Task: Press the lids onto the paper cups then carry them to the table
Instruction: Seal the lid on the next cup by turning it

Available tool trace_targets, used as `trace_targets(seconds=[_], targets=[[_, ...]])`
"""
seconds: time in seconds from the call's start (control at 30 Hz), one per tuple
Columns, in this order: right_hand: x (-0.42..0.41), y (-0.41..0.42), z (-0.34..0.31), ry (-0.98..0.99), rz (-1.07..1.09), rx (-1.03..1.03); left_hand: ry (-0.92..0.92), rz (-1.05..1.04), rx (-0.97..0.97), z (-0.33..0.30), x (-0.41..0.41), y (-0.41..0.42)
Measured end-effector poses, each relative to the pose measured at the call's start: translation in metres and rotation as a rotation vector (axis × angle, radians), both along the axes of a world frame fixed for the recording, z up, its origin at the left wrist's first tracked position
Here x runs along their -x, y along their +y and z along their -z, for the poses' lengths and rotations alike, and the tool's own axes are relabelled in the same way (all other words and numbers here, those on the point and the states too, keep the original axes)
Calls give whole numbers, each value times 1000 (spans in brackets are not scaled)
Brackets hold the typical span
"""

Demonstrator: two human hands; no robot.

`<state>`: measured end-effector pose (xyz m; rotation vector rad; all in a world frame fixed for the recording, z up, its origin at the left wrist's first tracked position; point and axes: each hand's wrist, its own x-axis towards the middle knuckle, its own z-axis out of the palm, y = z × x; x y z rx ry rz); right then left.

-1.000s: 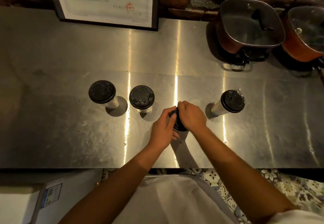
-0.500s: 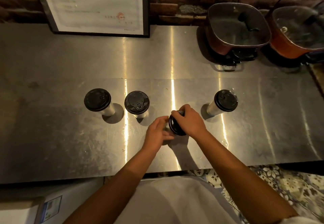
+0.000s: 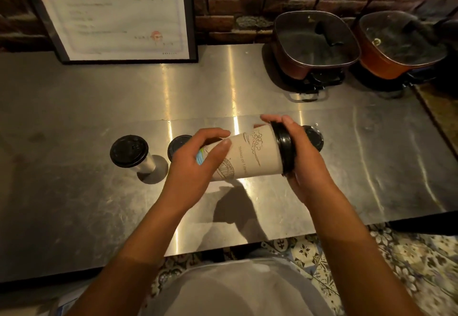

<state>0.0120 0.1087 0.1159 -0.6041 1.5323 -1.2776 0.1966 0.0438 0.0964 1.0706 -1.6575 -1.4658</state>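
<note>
A white paper cup [image 3: 250, 154] with line drawings lies on its side in the air above the steel counter [image 3: 74, 204], its black lid [image 3: 285, 149] pointing right. My left hand [image 3: 195, 164] grips the cup's base end. My right hand [image 3: 304, 162] wraps around the lid. Three other lidded cups stand on the counter: one at the left [image 3: 128, 152], one partly hidden behind my left hand [image 3: 178, 144], one mostly hidden behind my right hand [image 3: 314, 137].
A framed certificate [image 3: 114, 13] leans on the brick wall at the back left. Two lidded electric pots [image 3: 314, 40] [image 3: 401, 43] stand at the back right. The counter's front edge runs near my body, with patterned floor tiles [image 3: 409, 253] below.
The cup stood upright on the counter with both hands on its lid. Now it is lifted and turned on its side, left hand at its base, right hand on the lid.
</note>
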Motion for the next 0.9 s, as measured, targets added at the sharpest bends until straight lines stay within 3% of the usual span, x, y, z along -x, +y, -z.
trace_targets(seconds=[0.1, 0.17, 0.33, 0.5, 0.63, 0.77, 0.9], targets=[[1, 12, -16, 129, -134, 139, -23, -42, 33, -21, 5, 2], [8, 17, -20, 148, -109, 171, 20, -43, 51, -34, 11, 6], [31, 17, -40, -153, 21, 113, 143, -16, 268, -51, 30, 24], [51, 24, -48, -195, -42, 122, 77, -25, 576, -50, 57, 37], [66, 27, -55, -186, -108, 116, 42, -115, 504, -43, 69, 50], [74, 25, -56, -152, -56, 139, 26, -151, 296, -42, 77, 57], [76, 22, -44, -129, -19, 168, -38, -175, 241, -45, 82, 48]])
